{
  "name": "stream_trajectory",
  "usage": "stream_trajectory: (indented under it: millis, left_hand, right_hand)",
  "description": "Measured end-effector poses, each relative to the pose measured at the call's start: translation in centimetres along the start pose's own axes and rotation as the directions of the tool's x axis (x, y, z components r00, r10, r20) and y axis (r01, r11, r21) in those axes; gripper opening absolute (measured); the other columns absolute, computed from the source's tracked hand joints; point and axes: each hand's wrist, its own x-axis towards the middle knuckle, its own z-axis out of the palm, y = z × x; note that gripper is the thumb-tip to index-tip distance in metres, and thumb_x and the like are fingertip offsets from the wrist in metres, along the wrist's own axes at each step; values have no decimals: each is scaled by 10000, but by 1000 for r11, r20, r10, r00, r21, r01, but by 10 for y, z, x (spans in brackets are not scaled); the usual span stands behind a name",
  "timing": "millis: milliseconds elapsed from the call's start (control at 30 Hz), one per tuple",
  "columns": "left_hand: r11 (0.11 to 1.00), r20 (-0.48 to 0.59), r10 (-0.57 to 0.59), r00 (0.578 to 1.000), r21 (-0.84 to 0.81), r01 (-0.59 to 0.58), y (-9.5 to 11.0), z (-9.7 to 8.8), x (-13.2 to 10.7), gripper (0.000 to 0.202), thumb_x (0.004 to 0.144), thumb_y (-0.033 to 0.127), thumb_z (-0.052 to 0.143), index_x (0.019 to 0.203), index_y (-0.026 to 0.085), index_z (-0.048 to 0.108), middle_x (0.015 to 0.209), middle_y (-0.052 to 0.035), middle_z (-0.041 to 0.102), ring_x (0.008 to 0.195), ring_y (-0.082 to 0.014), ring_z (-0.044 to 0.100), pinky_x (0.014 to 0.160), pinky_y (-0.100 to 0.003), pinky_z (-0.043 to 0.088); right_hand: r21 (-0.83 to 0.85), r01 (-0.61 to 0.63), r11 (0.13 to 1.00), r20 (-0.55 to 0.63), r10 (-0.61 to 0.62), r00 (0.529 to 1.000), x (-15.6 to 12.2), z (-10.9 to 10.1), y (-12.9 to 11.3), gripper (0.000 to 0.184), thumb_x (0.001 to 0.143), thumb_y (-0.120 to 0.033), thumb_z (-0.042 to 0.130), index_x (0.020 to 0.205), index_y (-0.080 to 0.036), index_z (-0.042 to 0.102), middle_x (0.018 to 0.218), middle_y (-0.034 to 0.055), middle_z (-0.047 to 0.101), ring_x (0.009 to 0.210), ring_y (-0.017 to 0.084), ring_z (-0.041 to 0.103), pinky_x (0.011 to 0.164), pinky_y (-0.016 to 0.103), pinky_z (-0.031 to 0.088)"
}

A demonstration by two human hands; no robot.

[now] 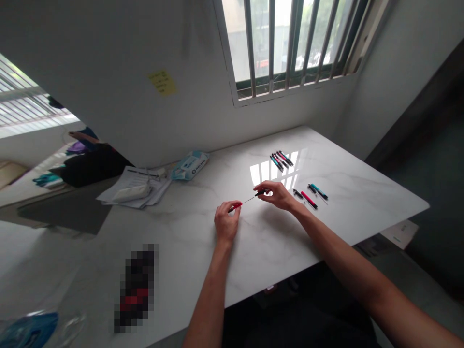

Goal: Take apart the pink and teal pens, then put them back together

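Observation:
My left hand (226, 221) pinches a red pen barrel (237, 206) with a dark end, just above the white marbled table (188, 232). In my right hand (277, 195) is a black pen part (260, 193), held between thumb and fingers. A thin refill (248, 199) spans the gap between the two pieces. Right of my right hand lie a red pen barrel (309, 199) and a black pen piece (298, 194). Beside them is a teal pen barrel (319, 191) with another small dark piece and a thin refill.
Several teal and red pens (281, 160) lie in a row near the window. A wipes packet (190, 165) and stacked papers (136, 187) sit at the back left. A pixelated dark object (136, 285) and a clear plastic item with blue (31, 329) are at front left.

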Motion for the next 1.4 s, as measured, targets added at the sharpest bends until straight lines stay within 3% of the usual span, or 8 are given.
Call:
stream_trajectory:
  millis: [433, 633, 833, 1033, 1133, 1333, 1400]
  left_hand:
    - [992, 103, 118, 988, 22, -121, 4, 12, -1, 136, 900, 230, 701, 989, 270, 797, 1006, -51, 777, 979, -250, 676, 947, -390, 496]
    - [983, 85, 182, 980, -19, -181, 4, 15, -5, 196, 941, 248, 662, 1072, 271, 806, 1033, -67, 764, 993, -231, 685, 921, -353, 531]
    - [973, 137, 195, 971, 98, -209, 7, 17, -8, 190, 945, 241, 672, 1077, 271, 805, 1031, -71, 771, 949, -219, 712, 910, -356, 551]
    - [965, 95, 203, 975, 147, -215, 2, 20, -8, 186, 975, 247, 636, 1081, 260, 788, 1067, -69, 779, 953, -214, 731, 904, -348, 568]
    - [962, 81, 232, 969, 128, -241, -1, 21, -7, 173, 966, 232, 650, 1070, 263, 785, 1066, -52, 781, 921, -201, 736, 903, -337, 571]
    - [957, 76, 253, 964, 127, -261, -1, 22, -9, 169, 959, 199, 648, 1061, 248, 772, 1053, -43, 775, 898, -191, 737, 889, -321, 579]
    - [956, 70, 261, 963, 118, -268, 1, 21, -9, 174, 963, 191, 635, 1066, 245, 765, 1050, -43, 767, 901, -186, 732, 881, -313, 581]
  right_hand:
    - [99, -67, 993, 70, 60, 996, -2, 20, 8, 254, 796, -402, 794, 964, -213, 781, 923, 34, 794, 830, 180, 710, 784, 295, 547]
    - [129, -115, 985, 52, 109, 993, -3, 29, 16, 302, 819, -469, 776, 887, -175, 783, 778, 26, 770, 681, 138, 674, 658, 231, 512]
    - [88, -114, 990, 56, 109, 992, -8, 29, 15, 308, 913, -449, 671, 926, -158, 771, 707, 25, 752, 604, 124, 656, 601, 215, 482]
    - [102, -65, 993, 35, 62, 997, -11, 25, 22, 224, 838, -304, 733, 1013, -168, 755, 906, 50, 791, 772, 147, 714, 716, 236, 519]
    - [135, -79, 988, 76, 69, 995, -13, 25, 25, 251, 877, -374, 700, 976, -151, 761, 833, 48, 784, 703, 139, 686, 677, 231, 504]
    - [-102, -99, 990, 7, 101, 995, -16, 27, 20, 491, 969, -550, 591, 750, -149, 769, 628, 21, 717, 544, 104, 538, 591, 226, 390]
    - [-130, -100, 986, -13, 99, 995, -16, 27, 18, 479, 973, -550, 588, 800, -148, 781, 629, 19, 714, 554, 107, 542, 602, 229, 387]
